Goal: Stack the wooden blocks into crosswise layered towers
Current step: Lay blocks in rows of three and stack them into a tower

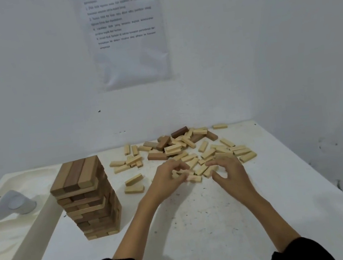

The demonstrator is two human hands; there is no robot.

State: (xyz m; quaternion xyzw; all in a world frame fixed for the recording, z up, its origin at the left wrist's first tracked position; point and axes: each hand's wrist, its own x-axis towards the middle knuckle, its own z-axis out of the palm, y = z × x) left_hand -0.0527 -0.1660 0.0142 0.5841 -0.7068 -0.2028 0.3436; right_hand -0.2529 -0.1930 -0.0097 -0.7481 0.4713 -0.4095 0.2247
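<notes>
A tall tower (88, 196) of light and dark wooden blocks in crosswise layers stands at the left of the white table (199, 223). A loose pile of blocks (181, 146) spreads across the far middle and right. My left hand (168, 180) is at the pile's near edge, its fingers curled round a small light block (181, 173). My right hand (229, 172) hovers beside it over the pile's near edge, thumb and fingers curved, with nothing clearly between them. Another light block (194, 178) lies on the table between the hands.
Two light blocks (134, 184) lie apart between the tower and my left hand. A cream moulded tray (16, 224) holding a grey object (15, 203) sits left of the table. A white wall with a printed sheet (126, 33) rises right behind the table.
</notes>
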